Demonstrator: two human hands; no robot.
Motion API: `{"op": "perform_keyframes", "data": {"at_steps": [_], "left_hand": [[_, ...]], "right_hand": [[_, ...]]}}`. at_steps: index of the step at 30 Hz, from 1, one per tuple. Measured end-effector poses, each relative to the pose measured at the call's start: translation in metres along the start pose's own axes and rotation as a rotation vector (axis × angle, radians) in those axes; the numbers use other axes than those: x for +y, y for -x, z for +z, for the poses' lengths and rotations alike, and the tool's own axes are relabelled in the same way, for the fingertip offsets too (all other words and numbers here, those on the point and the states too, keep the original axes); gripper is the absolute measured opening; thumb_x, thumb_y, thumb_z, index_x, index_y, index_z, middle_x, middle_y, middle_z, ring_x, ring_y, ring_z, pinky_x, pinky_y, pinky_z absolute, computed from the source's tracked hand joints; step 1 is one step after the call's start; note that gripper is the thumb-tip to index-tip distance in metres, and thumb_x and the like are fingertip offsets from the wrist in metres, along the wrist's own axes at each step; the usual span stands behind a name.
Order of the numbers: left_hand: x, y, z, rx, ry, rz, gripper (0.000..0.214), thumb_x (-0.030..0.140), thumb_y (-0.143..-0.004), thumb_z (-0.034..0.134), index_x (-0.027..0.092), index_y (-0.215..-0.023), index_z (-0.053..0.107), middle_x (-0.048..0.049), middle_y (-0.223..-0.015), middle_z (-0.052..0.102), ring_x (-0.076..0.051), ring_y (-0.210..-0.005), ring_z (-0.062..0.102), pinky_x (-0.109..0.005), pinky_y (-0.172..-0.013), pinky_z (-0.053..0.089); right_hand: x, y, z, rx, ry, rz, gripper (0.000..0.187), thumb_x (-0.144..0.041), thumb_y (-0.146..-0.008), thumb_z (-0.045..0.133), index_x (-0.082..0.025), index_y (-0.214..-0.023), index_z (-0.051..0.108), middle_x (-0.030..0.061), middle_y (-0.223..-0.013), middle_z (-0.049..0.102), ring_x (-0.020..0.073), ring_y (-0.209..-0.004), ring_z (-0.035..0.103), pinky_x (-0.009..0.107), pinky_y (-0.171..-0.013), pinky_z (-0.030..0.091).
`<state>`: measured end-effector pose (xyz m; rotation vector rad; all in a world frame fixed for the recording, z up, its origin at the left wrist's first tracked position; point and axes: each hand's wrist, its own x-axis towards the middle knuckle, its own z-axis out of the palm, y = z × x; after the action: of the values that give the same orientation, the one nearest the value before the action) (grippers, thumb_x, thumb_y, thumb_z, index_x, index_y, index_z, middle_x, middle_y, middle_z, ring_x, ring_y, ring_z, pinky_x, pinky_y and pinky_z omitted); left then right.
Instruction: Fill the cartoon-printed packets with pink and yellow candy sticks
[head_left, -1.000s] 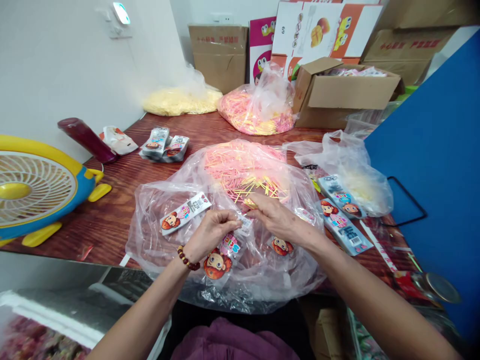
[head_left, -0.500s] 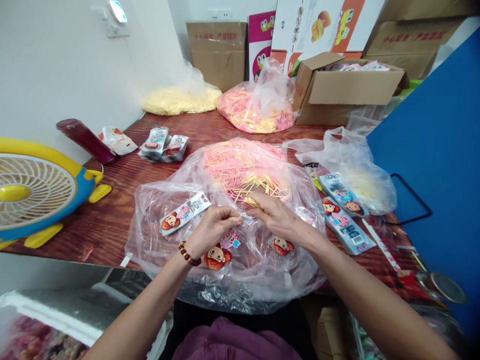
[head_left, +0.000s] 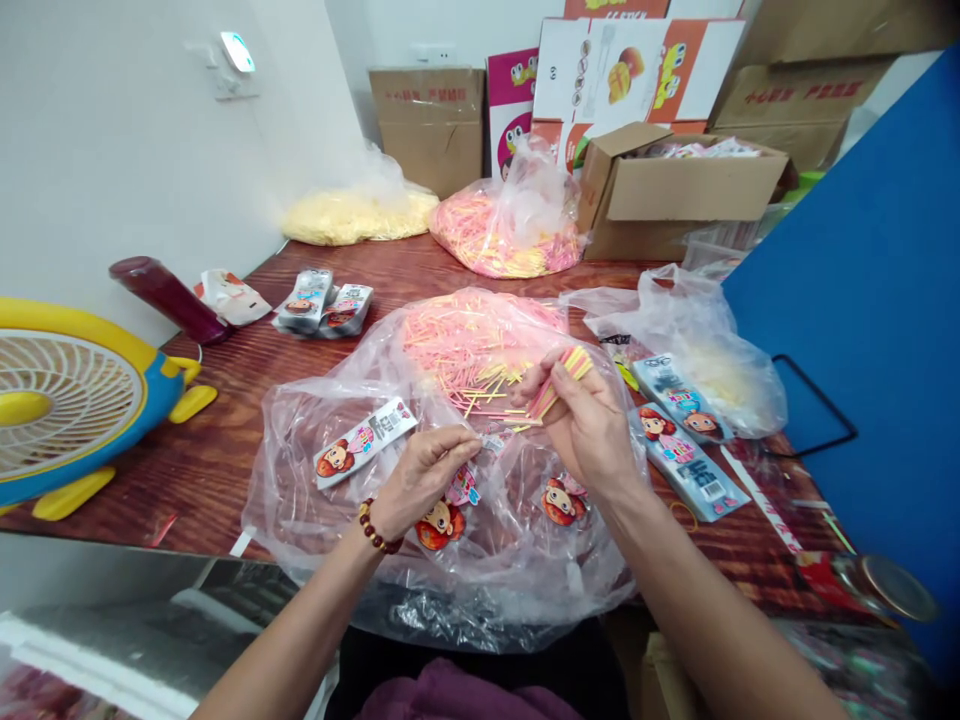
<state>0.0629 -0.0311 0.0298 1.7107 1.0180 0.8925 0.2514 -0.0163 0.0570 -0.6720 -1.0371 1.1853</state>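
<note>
My right hand is closed round a bundle of thin pink and yellow sticks, held up with its ends showing above the fingers. My left hand, a beaded bracelet at its wrist, pinches a printed pouch with a red-haired cartoon girl; the hand covers part of it. Both hands are over a big clear plastic bag spread on the table. Behind them lies a heap of loose pink and yellow sticks. Another flat pouch rests on the plastic left of my left hand.
More pouches lie at the right, beside a clear bag of pale pieces. Stacked pouches, a dark red bottle and a yellow-blue fan are on the left. Bagged sticks and an open carton stand behind.
My right hand has moved away from the left hand, up and to the right, and the bundle of sticks in it now shows clearly. My left hand keeps its pinch, nearly in place.
</note>
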Motion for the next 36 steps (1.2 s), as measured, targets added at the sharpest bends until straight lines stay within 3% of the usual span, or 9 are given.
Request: {"op": "perform_keyframes", "data": {"at_steps": [6,11,15,20,25,28,32,34,36], "left_hand": [[0.006,0.000,0.005,0.019,0.052,-0.015,0.029,0.034,-0.090,0.055,0.017,-0.066,0.059,0.0012,-0.064,0.050,-0.012,-0.061,0.042,-0.025,-0.060,0.035],[0.004,0.000,0.006,0.074,0.171,-0.067,0.030,0.040,-0.086,0.060,0.016,-0.067,0.061,0.0024,-0.061,0.047,-0.011,-0.058,0.038,-0.024,-0.056,0.033],[0.001,-0.003,0.008,0.128,0.295,-0.093,0.024,0.038,-0.081,0.068,0.015,-0.075,0.068,0.0003,-0.067,0.057,-0.011,-0.063,0.046,-0.024,-0.060,0.037],[0.000,-0.009,0.011,0.091,0.487,-0.139,0.022,0.035,-0.079,0.073,0.014,-0.082,0.070,-0.0016,-0.076,0.063,-0.012,-0.070,0.053,-0.024,-0.069,0.043],[-0.001,-0.012,0.007,0.010,0.569,-0.122,0.028,0.039,-0.085,0.066,0.013,-0.074,0.067,0.0020,-0.067,0.053,-0.008,-0.061,0.043,-0.022,-0.060,0.035],[-0.002,-0.015,0.006,0.042,0.538,-0.083,0.026,0.038,-0.085,0.067,0.014,-0.076,0.069,0.0021,-0.067,0.053,-0.008,-0.062,0.041,-0.022,-0.059,0.033],[-0.006,-0.019,0.010,0.119,0.571,-0.012,0.022,0.036,-0.083,0.069,0.015,-0.078,0.072,0.0003,-0.071,0.059,-0.010,-0.068,0.048,-0.024,-0.066,0.038],[-0.008,-0.021,0.011,0.138,0.620,0.000,0.019,0.034,-0.083,0.069,0.016,-0.081,0.073,-0.0006,-0.075,0.062,-0.011,-0.070,0.051,-0.025,-0.069,0.040],[-0.010,-0.021,0.011,0.140,0.630,0.011,0.018,0.033,-0.085,0.067,0.017,-0.085,0.075,-0.0017,-0.079,0.065,-0.012,-0.073,0.054,-0.026,-0.071,0.042]], "right_hand": [[0.003,0.001,0.027,-0.002,-0.021,-0.055,0.011,-0.035,-0.095,0.047,-0.025,-0.094,0.052,-0.0011,-0.080,0.066,0.0165,-0.084,0.068,0.035,-0.082,0.055],[0.020,0.007,0.028,0.021,0.039,0.000,0.018,-0.037,-0.095,0.049,-0.022,-0.090,0.059,0.0034,-0.091,0.071,0.0191,-0.099,0.067,0.037,-0.090,0.053],[0.028,0.016,0.025,-0.004,0.083,0.024,0.015,-0.035,-0.094,0.053,-0.024,-0.098,0.062,0.0036,-0.107,0.072,0.0200,-0.112,0.063,0.042,-0.101,0.047],[0.028,0.016,0.017,-0.110,0.140,0.090,0.017,-0.034,-0.094,0.055,-0.025,-0.104,0.065,0.0029,-0.128,0.065,0.0210,-0.124,0.056,0.045,-0.111,0.037],[0.014,0.007,0.005,-0.288,0.272,0.095,0.024,-0.035,-0.093,0.058,-0.027,-0.116,0.061,0.0040,-0.132,0.063,0.0214,-0.124,0.057,0.044,-0.107,0.043],[0.002,0.002,-0.001,-0.333,0.454,-0.001,0.038,-0.035,-0.097,0.050,-0.031,-0.135,0.048,0.0050,-0.142,0.055,0.0207,-0.131,0.051,0.047,-0.110,0.040],[-0.010,-0.001,-0.010,-0.520,0.837,-0.175,0.042,-0.037,-0.095,0.054,-0.030,-0.137,0.051,0.0050,-0.151,0.045,0.0234,-0.142,0.037,0.052,-0.118,0.027],[-0.016,-0.002,-0.016,-0.506,0.867,-0.171,0.044,-0.036,-0.094,0.055,-0.029,-0.138,0.050,0.0068,-0.148,0.048,0.0231,-0.135,0.046,0.049,-0.113,0.036],[-0.021,-0.001,-0.020,-0.431,0.861,-0.116,0.036,-0.035,-0.094,0.056,-0.026,-0.128,0.057,0.0074,-0.130,0.062,0.0207,-0.116,0.061,0.040,-0.098,0.049]]}}
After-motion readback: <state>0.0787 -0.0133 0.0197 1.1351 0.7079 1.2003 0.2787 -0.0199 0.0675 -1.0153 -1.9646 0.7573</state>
